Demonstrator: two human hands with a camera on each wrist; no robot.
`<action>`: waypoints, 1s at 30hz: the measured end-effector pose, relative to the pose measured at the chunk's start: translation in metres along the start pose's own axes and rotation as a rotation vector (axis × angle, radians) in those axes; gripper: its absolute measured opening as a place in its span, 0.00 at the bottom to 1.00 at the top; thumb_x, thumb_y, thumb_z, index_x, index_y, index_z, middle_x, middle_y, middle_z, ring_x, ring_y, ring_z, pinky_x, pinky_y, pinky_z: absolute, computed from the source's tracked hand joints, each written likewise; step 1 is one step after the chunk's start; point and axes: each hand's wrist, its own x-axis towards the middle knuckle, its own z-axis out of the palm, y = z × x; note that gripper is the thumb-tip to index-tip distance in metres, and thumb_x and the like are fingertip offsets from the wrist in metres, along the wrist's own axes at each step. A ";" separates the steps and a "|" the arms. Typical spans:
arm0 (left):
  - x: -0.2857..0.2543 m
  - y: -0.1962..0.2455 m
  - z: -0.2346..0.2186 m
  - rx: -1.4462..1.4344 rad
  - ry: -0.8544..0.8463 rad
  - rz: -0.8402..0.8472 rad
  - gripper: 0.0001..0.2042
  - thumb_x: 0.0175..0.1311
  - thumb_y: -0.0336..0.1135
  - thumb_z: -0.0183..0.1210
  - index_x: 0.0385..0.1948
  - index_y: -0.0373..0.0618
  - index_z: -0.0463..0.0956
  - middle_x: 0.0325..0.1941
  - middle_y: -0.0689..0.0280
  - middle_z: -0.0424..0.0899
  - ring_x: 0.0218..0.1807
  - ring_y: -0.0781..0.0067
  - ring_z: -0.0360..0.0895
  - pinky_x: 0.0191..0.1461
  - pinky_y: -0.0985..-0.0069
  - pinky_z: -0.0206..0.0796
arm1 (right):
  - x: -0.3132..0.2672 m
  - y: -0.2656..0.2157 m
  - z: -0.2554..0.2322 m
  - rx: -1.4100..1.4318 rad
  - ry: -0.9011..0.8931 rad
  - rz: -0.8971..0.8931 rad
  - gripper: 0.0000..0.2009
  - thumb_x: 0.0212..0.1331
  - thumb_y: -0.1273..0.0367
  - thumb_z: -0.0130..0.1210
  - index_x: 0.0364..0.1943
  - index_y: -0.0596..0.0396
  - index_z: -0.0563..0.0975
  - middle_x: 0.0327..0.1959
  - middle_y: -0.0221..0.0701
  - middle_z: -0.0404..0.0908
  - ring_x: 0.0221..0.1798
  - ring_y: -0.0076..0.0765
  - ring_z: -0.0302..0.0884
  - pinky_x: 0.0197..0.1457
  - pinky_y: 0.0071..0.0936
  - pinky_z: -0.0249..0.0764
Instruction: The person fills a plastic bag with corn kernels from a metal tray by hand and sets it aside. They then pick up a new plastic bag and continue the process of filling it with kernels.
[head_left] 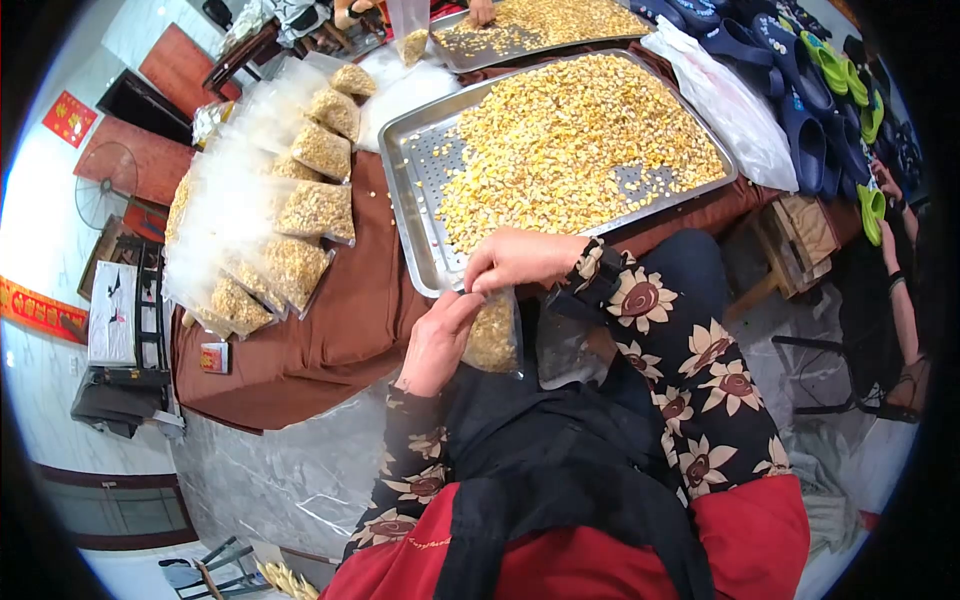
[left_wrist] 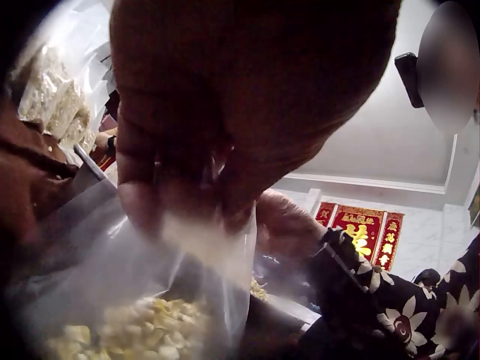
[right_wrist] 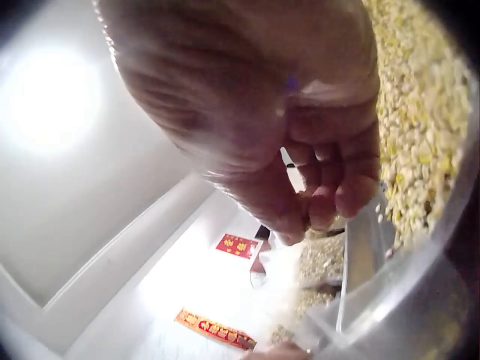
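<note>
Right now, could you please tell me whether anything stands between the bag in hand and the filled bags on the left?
Nothing visible does: past the left hand, which pinches the bag at its top, brown cloth stretches to the filled bags. The metal tray sits just beside that path.

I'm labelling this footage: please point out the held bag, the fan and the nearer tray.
Held bag (head_left: 492,340), head view: its filled lower part.
Fan (head_left: 106,186), head view: the middle of its round grille.
Nearer tray (head_left: 418,178), head view: bare floor, left side.
</note>
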 end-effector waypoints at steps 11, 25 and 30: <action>-0.003 0.002 0.001 -0.004 0.025 -0.009 0.08 0.60 0.26 0.55 0.40 0.46 0.75 0.32 0.55 0.73 0.36 0.48 0.75 0.37 0.62 0.67 | -0.004 0.051 -0.019 -0.308 0.475 0.237 0.21 0.54 0.58 0.58 0.51 0.52 0.77 0.52 0.42 0.76 0.54 0.43 0.73 0.58 0.35 0.67; -0.004 0.001 0.000 0.022 0.026 0.021 0.08 0.61 0.27 0.55 0.41 0.45 0.75 0.33 0.55 0.74 0.36 0.48 0.75 0.36 0.62 0.67 | -0.011 0.093 -0.029 -0.456 0.569 0.274 0.07 0.48 0.67 0.58 0.30 0.53 0.81 0.31 0.40 0.79 0.39 0.46 0.77 0.43 0.37 0.73; -0.006 0.002 0.000 0.007 0.028 0.015 0.09 0.58 0.21 0.55 0.40 0.39 0.75 0.33 0.56 0.75 0.36 0.54 0.76 0.39 0.70 0.68 | -0.015 0.087 -0.035 -0.219 0.696 0.254 0.06 0.50 0.71 0.57 0.32 0.55 0.81 0.26 0.34 0.81 0.29 0.35 0.78 0.35 0.30 0.74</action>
